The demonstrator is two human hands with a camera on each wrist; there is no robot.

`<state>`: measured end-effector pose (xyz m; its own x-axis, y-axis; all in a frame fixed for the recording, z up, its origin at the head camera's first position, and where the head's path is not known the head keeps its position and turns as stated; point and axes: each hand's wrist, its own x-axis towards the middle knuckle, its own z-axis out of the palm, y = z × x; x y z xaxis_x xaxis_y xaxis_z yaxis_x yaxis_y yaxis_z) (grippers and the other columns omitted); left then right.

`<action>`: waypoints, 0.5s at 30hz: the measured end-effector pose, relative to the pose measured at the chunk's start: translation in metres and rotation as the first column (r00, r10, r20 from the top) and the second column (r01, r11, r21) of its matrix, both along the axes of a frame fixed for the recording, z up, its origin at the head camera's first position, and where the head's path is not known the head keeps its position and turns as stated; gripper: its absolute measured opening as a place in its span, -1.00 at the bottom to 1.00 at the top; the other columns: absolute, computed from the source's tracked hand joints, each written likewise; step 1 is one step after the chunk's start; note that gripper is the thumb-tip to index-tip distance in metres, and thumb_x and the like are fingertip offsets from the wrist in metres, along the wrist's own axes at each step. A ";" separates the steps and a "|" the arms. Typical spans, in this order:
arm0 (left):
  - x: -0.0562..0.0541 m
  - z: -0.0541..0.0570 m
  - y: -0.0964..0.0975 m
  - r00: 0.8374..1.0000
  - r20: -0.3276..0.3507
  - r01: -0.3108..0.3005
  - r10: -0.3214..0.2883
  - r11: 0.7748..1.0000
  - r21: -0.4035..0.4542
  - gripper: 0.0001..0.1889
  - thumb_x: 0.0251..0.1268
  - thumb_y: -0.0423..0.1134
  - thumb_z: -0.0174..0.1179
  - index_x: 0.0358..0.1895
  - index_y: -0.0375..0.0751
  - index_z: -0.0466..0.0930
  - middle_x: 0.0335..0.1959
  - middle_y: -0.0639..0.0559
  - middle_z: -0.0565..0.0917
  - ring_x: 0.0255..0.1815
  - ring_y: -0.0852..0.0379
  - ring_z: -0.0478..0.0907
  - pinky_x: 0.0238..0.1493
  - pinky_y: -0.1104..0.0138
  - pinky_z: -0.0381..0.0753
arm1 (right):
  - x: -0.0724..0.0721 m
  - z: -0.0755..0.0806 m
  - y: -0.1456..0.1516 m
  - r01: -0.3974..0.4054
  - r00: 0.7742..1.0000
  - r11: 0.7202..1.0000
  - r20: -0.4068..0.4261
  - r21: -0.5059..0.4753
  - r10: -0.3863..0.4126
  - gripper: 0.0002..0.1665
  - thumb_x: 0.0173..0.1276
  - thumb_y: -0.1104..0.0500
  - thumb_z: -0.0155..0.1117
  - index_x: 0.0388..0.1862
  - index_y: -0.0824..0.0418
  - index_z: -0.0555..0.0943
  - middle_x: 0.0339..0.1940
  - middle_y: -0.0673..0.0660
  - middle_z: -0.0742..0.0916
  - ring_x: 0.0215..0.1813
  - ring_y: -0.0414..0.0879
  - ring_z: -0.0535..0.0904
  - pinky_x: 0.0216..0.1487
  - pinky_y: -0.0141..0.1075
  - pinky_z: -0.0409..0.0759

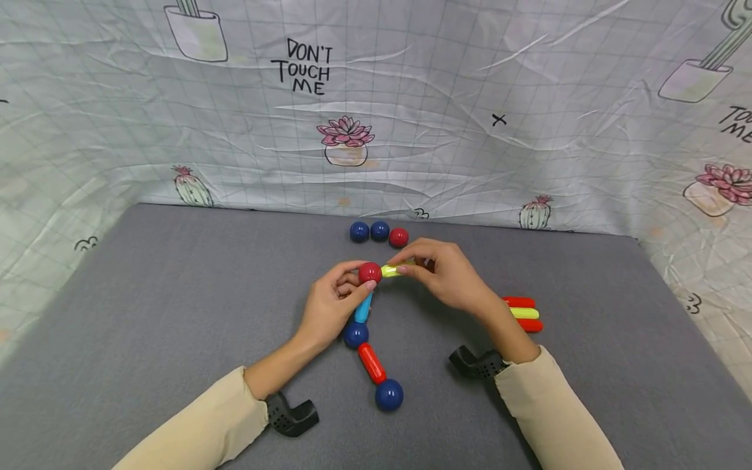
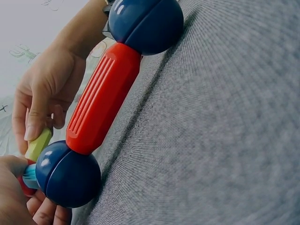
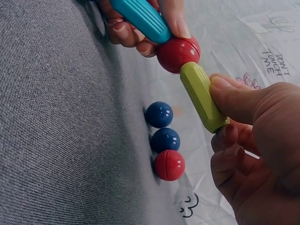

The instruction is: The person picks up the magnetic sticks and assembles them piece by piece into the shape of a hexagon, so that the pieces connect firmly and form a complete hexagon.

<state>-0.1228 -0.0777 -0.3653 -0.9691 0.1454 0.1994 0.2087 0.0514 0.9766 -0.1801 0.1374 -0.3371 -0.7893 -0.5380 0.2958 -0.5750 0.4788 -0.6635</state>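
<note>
My left hand grips a red ball between thumb and fingers. From that ball a light blue rod runs down to a blue ball, then a red rod leads to another blue ball nearer me. A yellow-green rod is pinched between the thumb and fingers of my right hand. Its near end meets the red ball in the right wrist view. The left wrist view shows the red rod joined to a blue ball at each end.
Beyond the hands, two blue balls and a red ball sit in a row on the grey table. Red rods and a yellow-green rod lie side by side at right, partly behind my right forearm. A printed cloth hangs behind.
</note>
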 end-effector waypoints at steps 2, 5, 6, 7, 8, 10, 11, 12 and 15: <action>-0.001 -0.004 0.000 1.000 -0.002 0.005 -0.005 1.000 0.009 -0.62 0.28 -0.40 0.23 0.14 -0.40 0.46 -0.35 -0.22 0.62 -0.46 0.16 0.51 -0.41 0.47 0.42 | 0.000 0.000 0.000 0.001 1.000 1.000 -0.001 -0.002 -0.001 -0.84 0.29 0.20 0.34 -0.17 0.00 0.73 -0.31 -0.13 0.64 -0.45 -0.17 0.43 -0.45 -0.30 0.41; -0.006 -0.016 -0.001 1.000 -0.010 0.022 -0.022 0.999 0.036 -0.61 0.30 -0.36 0.23 0.16 -0.35 0.44 -0.32 -0.22 0.62 -0.47 0.12 0.55 -0.42 0.44 0.47 | 0.001 0.000 -0.001 -0.004 1.000 1.000 -0.002 -0.011 0.004 -0.84 0.29 0.20 0.34 -0.17 0.00 0.73 -0.31 -0.13 0.64 -0.44 -0.17 0.42 -0.45 -0.29 0.41; -0.008 -0.020 -0.001 1.000 -0.014 0.028 -0.027 0.999 0.044 -0.60 0.30 -0.34 0.23 0.16 -0.34 0.43 -0.32 -0.21 0.62 -0.47 0.11 0.55 -0.43 0.43 0.48 | 0.001 -0.001 -0.002 -0.004 1.000 1.000 -0.002 -0.015 0.004 -0.84 0.29 0.20 0.34 -0.17 0.00 0.73 -0.31 -0.13 0.63 -0.44 -0.17 0.42 -0.45 -0.29 0.41; -0.009 -0.024 -0.002 0.999 -0.020 0.031 -0.030 0.998 0.049 -0.60 0.31 -0.32 0.24 0.17 -0.32 0.42 -0.32 -0.20 0.61 -0.49 0.11 0.54 -0.45 0.43 0.47 | 0.001 -0.001 -0.002 -0.005 1.000 1.000 -0.001 -0.019 0.005 -0.84 0.29 0.20 0.34 -0.17 0.00 0.73 -0.31 -0.13 0.63 -0.44 -0.17 0.42 -0.44 -0.29 0.41; -0.011 -0.028 -0.002 0.999 -0.024 0.034 -0.033 0.998 0.051 -0.60 0.31 -0.30 0.24 0.17 -0.30 0.42 -0.33 -0.19 0.61 -0.50 0.11 0.53 -0.46 0.43 0.45 | 0.002 -0.001 -0.003 -0.005 1.000 1.000 -0.001 -0.023 0.005 -0.84 0.29 0.20 0.34 -0.17 0.01 0.73 -0.30 -0.13 0.64 -0.44 -0.17 0.42 -0.44 -0.29 0.41; -0.012 -0.029 -0.002 0.999 -0.029 0.032 -0.030 0.999 0.043 -0.59 0.31 -0.30 0.23 0.18 -0.30 0.43 -0.33 -0.18 0.59 -0.51 0.12 0.49 -0.49 0.44 0.40 | 0.002 -0.001 -0.003 -0.006 1.000 1.000 0.002 -0.028 0.006 -0.84 0.30 0.20 0.33 -0.16 0.01 0.73 -0.29 -0.13 0.64 -0.44 -0.16 0.42 -0.44 -0.29 0.41; -0.012 -0.029 -0.001 0.999 -0.032 0.027 -0.025 0.999 0.035 -0.60 0.31 -0.30 0.24 0.18 -0.30 0.44 -0.34 -0.16 0.59 -0.52 0.12 0.47 -0.50 0.44 0.37 | 0.002 -0.001 -0.004 -0.005 1.000 1.000 0.004 -0.028 0.005 -0.84 0.30 0.20 0.33 -0.16 0.01 0.72 -0.29 -0.12 0.64 -0.44 -0.16 0.43 -0.43 -0.29 0.42; -0.012 -0.029 -0.001 0.999 -0.035 0.022 -0.021 0.999 0.029 -0.60 0.31 -0.31 0.24 0.18 -0.30 0.45 -0.35 -0.14 0.59 -0.52 0.13 0.45 -0.50 0.44 0.34 | 0.002 -0.001 -0.004 -0.004 1.000 1.000 0.008 -0.025 0.004 -0.83 0.31 0.19 0.33 -0.15 0.00 0.72 -0.28 -0.13 0.64 -0.43 -0.16 0.44 -0.43 -0.29 0.43; -0.012 -0.028 0.000 0.999 -0.033 0.012 -0.011 1.000 0.026 -0.61 0.30 -0.35 0.23 0.16 -0.32 0.46 -0.34 -0.11 0.59 -0.52 0.14 0.43 -0.50 0.45 0.33 | 0.001 -0.002 -0.002 -0.003 1.000 1.000 0.031 -0.007 0.004 -0.82 0.32 0.17 0.31 -0.11 0.01 0.71 -0.24 -0.12 0.65 -0.39 -0.16 0.47 -0.38 -0.27 0.48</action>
<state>-0.1343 -0.0781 -0.3929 -0.9602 0.1512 0.2348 0.2409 0.0237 0.9703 -0.1792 0.1354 -0.3386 -0.7963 -0.5387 0.2751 -0.5558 0.4723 -0.6841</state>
